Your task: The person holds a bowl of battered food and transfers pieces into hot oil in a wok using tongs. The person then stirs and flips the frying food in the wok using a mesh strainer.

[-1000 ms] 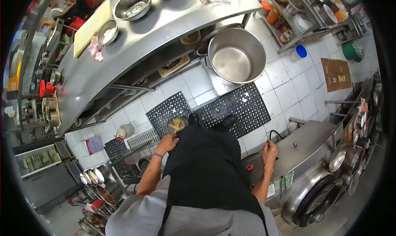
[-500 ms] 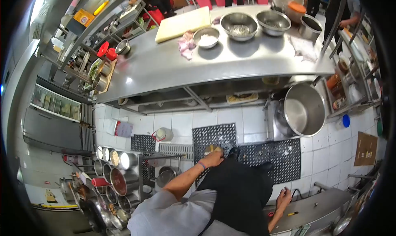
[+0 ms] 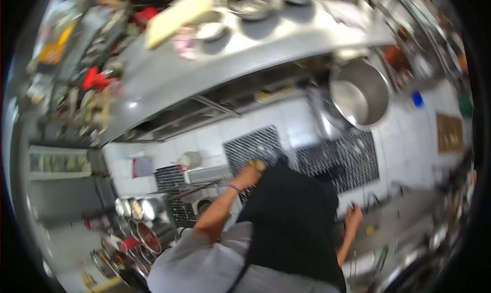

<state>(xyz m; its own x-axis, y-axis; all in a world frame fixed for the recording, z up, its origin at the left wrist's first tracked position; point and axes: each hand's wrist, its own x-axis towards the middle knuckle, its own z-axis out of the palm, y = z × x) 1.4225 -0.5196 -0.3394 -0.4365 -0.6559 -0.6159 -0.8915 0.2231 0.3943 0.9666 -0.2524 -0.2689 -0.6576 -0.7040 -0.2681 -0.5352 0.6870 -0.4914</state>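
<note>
Motion blur softens the whole picture. My left hand (image 3: 247, 177) is in front of my black apron (image 3: 291, 226), its fingers closed around a small yellowish, rounded thing (image 3: 259, 165) whose kind I cannot make out. Below that hand lies a black perforated floor mat (image 3: 250, 144). On my other side, my right hand (image 3: 353, 219) is beside a low steel counter (image 3: 394, 221). Its fingers are curled, with a small dark spot at the tips, too blurred to name.
Ahead runs a long steel table (image 3: 169, 83) with a cutting board (image 3: 179, 17) and metal bowls (image 3: 250, 1). A large steel pot (image 3: 360, 93) stands at its right end. Metal containers (image 3: 148, 208) are racked at left. A white jug (image 3: 192, 160) is on the floor.
My view has tilted and swung, so the table and pot appear higher and further left. My left hand still holds the yellowish thing; my right hand remains curled near the counter.
</note>
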